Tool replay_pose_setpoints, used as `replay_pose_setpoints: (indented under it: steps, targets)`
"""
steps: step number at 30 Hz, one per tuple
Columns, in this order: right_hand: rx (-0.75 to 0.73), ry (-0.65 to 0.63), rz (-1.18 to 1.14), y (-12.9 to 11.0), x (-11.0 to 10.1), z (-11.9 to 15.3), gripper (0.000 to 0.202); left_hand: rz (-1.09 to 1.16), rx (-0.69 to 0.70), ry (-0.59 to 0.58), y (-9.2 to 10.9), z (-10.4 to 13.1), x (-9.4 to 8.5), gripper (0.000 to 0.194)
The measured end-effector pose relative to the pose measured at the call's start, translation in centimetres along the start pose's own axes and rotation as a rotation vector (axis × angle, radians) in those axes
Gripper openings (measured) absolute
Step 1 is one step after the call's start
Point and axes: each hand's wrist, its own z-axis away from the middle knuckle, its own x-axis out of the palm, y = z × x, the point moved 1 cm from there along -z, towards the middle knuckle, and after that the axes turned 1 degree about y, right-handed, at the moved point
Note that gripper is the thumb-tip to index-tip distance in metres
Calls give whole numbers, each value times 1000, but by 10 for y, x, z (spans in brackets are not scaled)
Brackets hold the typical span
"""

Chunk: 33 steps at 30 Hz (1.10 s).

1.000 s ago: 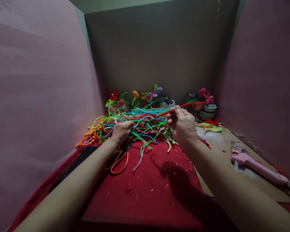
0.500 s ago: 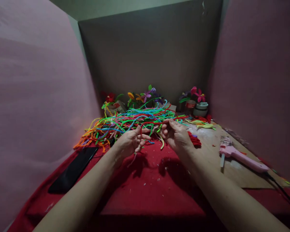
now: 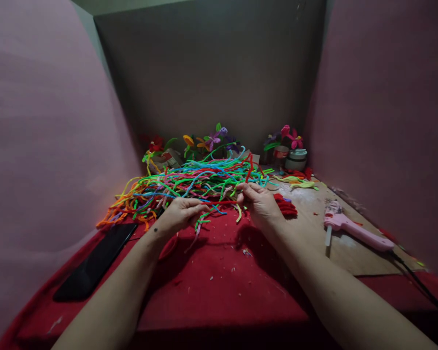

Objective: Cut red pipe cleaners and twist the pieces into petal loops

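Note:
A red pipe cleaner point(image 3: 222, 202) is stretched between my two hands above the red cloth. My left hand point(image 3: 184, 212) pinches it toward one end, palm down. The fingers of my right hand point(image 3: 254, 197) are closed on it farther along, and a red length sticks up above them. Just behind both hands lies a tangled heap of pipe cleaners point(image 3: 193, 180) in many colours. Beside my right wrist is a bundle of short red pieces point(image 3: 286, 206).
A black phone point(image 3: 97, 262) lies at the left. On a board point(image 3: 354, 260) at the right rests a pink glue gun point(image 3: 357, 231) with its cord. Fuzzy flowers point(image 3: 213, 141), a jar point(image 3: 296, 159) and yellow-green pieces point(image 3: 301, 183) stand or lie at the back. Scraps dot the red cloth point(image 3: 222, 301).
My left hand has moved left and turned palm down, pulling the red pipe cleaner straight. In my right hand, its free end now points upward instead of sideways. The view has shifted slightly.

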Motion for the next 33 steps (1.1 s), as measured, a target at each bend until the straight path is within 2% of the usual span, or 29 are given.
replay_pose_setpoints:
  steps: [5,11,13,17,22,26,31,33]
  targets:
    - [-16,-6,91,4,2,4,22,71,-6,77,4,4,-7,24]
    - [49,-110,108,13,3,10,26,504,78,283,1,5,4,19]
    - [84,-147,121,16,5,14,27,690,94,249,2,4,10,15]
    - [137,-211,147,20,10,22,26,907,119,75,5,2,20,10]
    - [164,-242,171,23,13,27,25,949,173,-3,10,4,25,9]
    - [229,-255,152,25,14,29,24,975,107,-14,7,3,24,16]
    - [347,-273,147,24,14,32,18,992,45,-92,5,3,28,20]
    - [409,-285,128,24,14,33,18,975,38,-79,5,3,29,21]
